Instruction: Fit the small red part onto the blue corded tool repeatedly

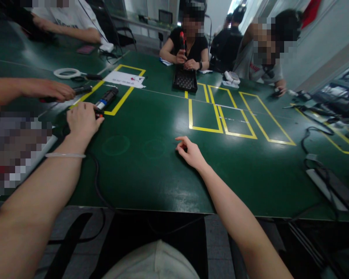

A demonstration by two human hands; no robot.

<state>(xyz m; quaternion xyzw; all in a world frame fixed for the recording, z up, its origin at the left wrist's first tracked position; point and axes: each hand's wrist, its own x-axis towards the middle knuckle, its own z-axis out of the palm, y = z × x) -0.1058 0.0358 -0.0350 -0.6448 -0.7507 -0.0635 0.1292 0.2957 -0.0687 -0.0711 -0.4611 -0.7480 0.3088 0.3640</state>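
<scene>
My left hand (pixel 83 121) rests on the green table (pixel 163 170) with its fingers closed around the near end of a black electric screwdriver (pixel 106 99) that lies inside a yellow taped rectangle. A black cable runs from it past my wrist, which wears a thin white band. My right hand (pixel 189 151) lies near the table's middle, its fingers curled into a pinch; whether anything is in them is too small to see.
A co-worker's hand (pixel 50 90) at the left holds a dark tool. Across the table a person holds a red-tipped tool above a black tray (pixel 185 80). Yellow taped boxes (pixel 221 116) mark the middle. A white tape roll (pixel 66 73), papers and cables lie around.
</scene>
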